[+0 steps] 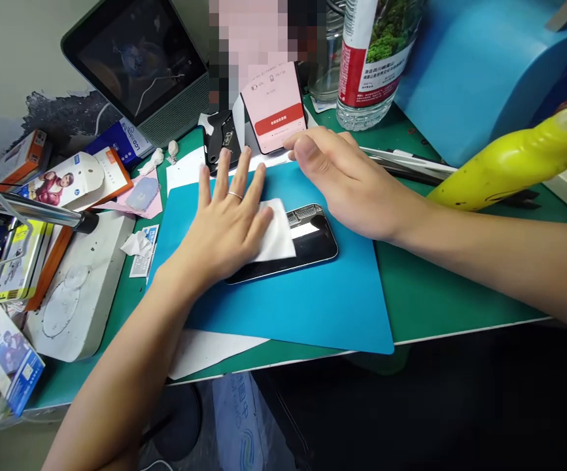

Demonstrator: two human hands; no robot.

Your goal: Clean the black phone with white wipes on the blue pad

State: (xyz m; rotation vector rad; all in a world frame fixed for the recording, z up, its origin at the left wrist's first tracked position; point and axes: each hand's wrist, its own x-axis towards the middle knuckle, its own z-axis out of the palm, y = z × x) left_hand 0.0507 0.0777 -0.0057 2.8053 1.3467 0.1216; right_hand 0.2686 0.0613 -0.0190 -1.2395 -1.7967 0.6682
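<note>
A dark smartphone [315,241] lies on a blue mat [293,314], with a white wipe [277,234] covering part of its upper face. My left hand [231,226], wearing a ring, has its fingers spread and rests over the wipe and the phone's left end. Beyond the mat, a second phone [274,98] is propped up with a lit pink screen and a red button. My right hand [349,176] holds nothing; its outstretched fingers reach the lower right corner of that screen, but I cannot tell whether they touch it.
Left of the mat are a white device [80,307], a crumpled tissue [137,244] and stacked boxes [23,255]. A tablet-like display [136,59] stands behind. On the right are a water bottle [374,65], a yellow squeeze bottle [503,160] and a blue machine [469,72].
</note>
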